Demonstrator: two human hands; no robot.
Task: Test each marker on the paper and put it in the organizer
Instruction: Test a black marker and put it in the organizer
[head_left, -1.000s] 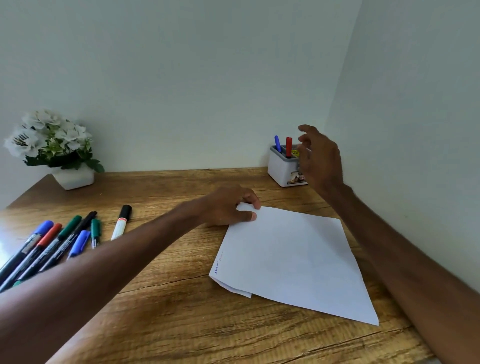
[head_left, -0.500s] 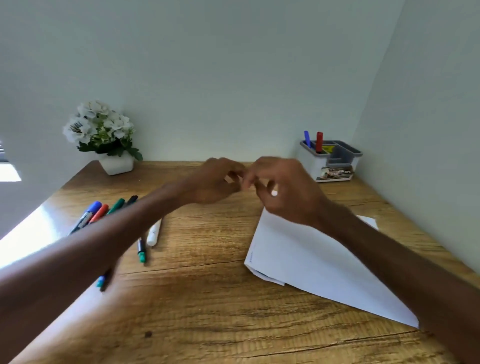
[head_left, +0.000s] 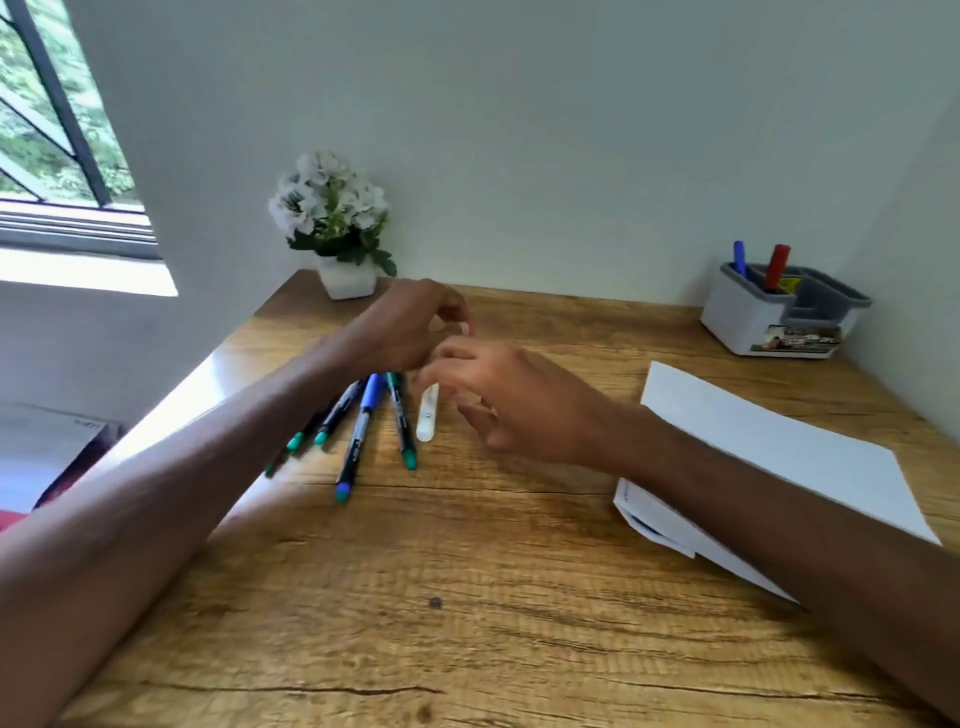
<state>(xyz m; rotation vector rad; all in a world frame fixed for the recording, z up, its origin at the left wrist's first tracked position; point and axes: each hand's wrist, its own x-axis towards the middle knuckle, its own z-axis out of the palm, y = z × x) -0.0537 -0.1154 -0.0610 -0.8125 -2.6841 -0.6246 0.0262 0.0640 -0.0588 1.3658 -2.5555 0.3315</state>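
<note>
Loose markers (head_left: 358, 431) lie fanned on the wood-grain table (head_left: 467, 597). Their long axes run roughly 12 to 6 o'clock, with the near ends splaying toward 7. The white marker (head_left: 427, 415), a smooth plastic cylinder, lies straightest, its far end hidden under the right hand (head_left: 524, 405). The left hand (head_left: 410, 327) hovers over the fan's 12 o'clock end. Fingers of both hands are curled and blurred; whether they grasp anything cannot be told. Flat white paper (head_left: 779, 447) lies at 3 o'clock. The boxy, grey-rimmed organizer (head_left: 748, 322) at 2 o'clock holds a blue marker (head_left: 739, 257) and a red marker (head_left: 777, 265), both standing.

Wood-grain table (head_left: 467, 597), white paper (head_left: 769, 447), grey-rimmed white organizer (head_left: 748, 322), white marker (head_left: 427, 418), white flowers (head_left: 327, 197)
</note>
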